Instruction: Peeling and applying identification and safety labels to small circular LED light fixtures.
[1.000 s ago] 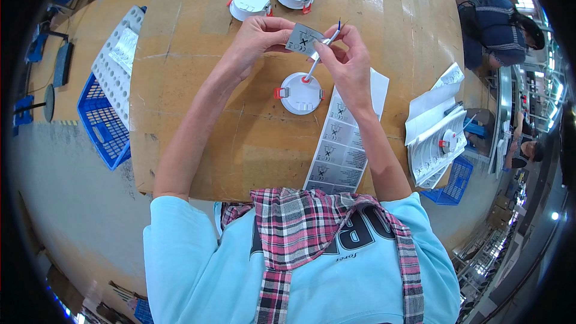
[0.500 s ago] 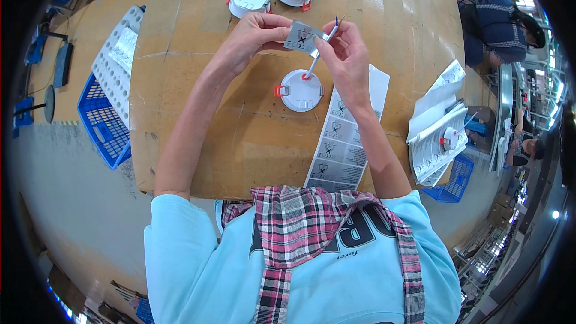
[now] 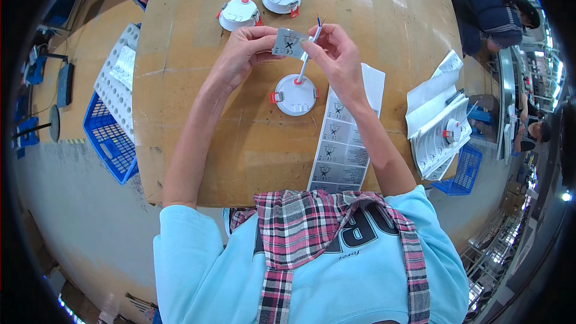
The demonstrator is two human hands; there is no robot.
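Observation:
A white round downlight with red-tipped spring clips lies back side up on the table, its white cable rising from a red grommet. My left hand pinches the left end of a silver printed label. My right hand grips the cable near its bare wire ends, with the label's right edge against the cable at my fingertips. Whether the label is stuck there is hidden by the fingers. Beside my right forearm lies a sheet of silver labels, white backing showing at its far end.
Several more downlights stand at the table's far side, one with a label on its cable. At right are a pile of label sheets and another downlight. Blue crates flank the table. Someone in dark clothes is at far right.
The view has shifted slightly, moving the scene within the picture. My hands keep the same hold on label and cable, and the label looks a little turned.

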